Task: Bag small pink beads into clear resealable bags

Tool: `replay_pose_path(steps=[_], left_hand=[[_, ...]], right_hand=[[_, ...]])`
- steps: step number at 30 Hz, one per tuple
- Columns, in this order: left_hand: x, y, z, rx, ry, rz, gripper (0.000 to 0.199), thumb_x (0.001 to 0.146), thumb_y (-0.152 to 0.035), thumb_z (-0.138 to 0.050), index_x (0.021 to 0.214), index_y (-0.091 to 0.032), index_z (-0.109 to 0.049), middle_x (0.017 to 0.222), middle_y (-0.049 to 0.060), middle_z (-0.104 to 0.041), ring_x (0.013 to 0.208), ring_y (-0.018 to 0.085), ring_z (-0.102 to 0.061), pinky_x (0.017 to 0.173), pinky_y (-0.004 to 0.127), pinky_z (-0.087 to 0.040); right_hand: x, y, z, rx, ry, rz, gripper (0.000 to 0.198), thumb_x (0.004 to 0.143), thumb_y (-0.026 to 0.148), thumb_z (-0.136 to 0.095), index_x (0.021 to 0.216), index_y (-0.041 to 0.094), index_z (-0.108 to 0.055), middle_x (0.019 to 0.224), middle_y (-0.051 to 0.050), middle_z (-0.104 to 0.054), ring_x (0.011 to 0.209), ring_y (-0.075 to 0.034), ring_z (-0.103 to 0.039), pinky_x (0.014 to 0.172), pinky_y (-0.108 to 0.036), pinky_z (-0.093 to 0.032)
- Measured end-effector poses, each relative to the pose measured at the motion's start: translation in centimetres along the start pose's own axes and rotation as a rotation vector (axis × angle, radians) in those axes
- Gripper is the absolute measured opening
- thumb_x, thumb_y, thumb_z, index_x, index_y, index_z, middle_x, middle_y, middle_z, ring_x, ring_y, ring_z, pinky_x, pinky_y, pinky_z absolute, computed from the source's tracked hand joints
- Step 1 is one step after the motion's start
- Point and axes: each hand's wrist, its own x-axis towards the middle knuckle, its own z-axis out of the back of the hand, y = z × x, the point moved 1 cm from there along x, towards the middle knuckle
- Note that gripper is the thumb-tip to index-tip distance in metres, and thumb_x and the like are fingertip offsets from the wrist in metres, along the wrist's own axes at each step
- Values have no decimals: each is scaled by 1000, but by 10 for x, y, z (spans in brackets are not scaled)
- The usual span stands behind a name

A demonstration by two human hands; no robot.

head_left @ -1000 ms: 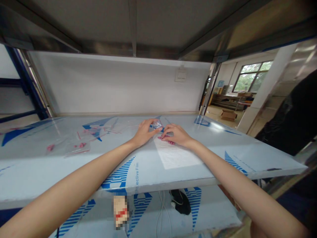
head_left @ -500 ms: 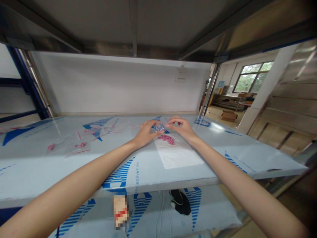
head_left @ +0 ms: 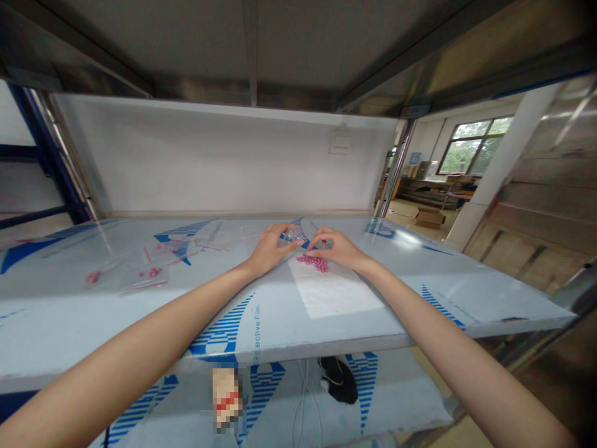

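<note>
Closed on a small clear plastic bag point(head_left: 295, 234), my left hand point(head_left: 273, 247) keeps it raised just above the table, left of the pink beads. My right hand point(head_left: 336, 246) is at the back of the pile of pink beads point(head_left: 314, 262), thumb and forefinger pinched together; what they hold, if anything, is too small to make out. The beads lie at the far end of a white sheet point(head_left: 333, 295). On the left side lie several clear zip bags point(head_left: 144, 283), some with pink beads inside.
The table point(head_left: 153, 330) is covered in blue-printed protective film. A metal shelf point(head_left: 200, 56) hangs low overhead, and a white wall point(head_left: 224, 158) stands behind. On the lower shelf are a black object point(head_left: 339, 381), a white cable point(head_left: 305, 404) and a blurred-out box-like item point(head_left: 227, 397).
My right hand has come down and slightly left, from beside the bag's opening to the bead pile. My left hand has shifted slightly left with the bag.
</note>
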Motion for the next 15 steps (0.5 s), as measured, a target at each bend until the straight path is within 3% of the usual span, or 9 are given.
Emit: replay_pose_path(steps=[3,9,12,15], left_hand=[[0,-2,1,10,-2,3,37,81,-42,-58,110,-19,-58,111,5,-62,105,21,-53,96,35,-37],[0,-2,-1,4,7,-6,39,80,-44,-59,110,-19,-58,110,5,-63,105,21,-53,96,35,-37],[0,1,-1,7,12,-10,39,80,-44,-59,110,-19,-58,111,5,-63,105,21,-53,96,36,-37],[0,2,-2,4,25,-11,39,80,-45,-59,110,-20,-58,112,5,-62,107,22,-53,97,36,-36]], right_hand=[[-3,-3,-7,-99,131,28,11,72,33,-72,78,24,-72,85,-3,-57,81,-16,-54,76,-29,-42],[-3,-1,-11,-184,127,27,1,74,24,-70,74,24,-71,83,-3,-60,81,-17,-55,77,-31,-41],[-1,4,-8,-20,44,38,5,74,27,-70,72,22,-70,80,-3,-60,81,-16,-55,78,-31,-41],[1,10,-2,152,-133,3,13,74,34,-69,74,21,-69,79,-3,-61,80,-16,-54,75,-31,-40]])
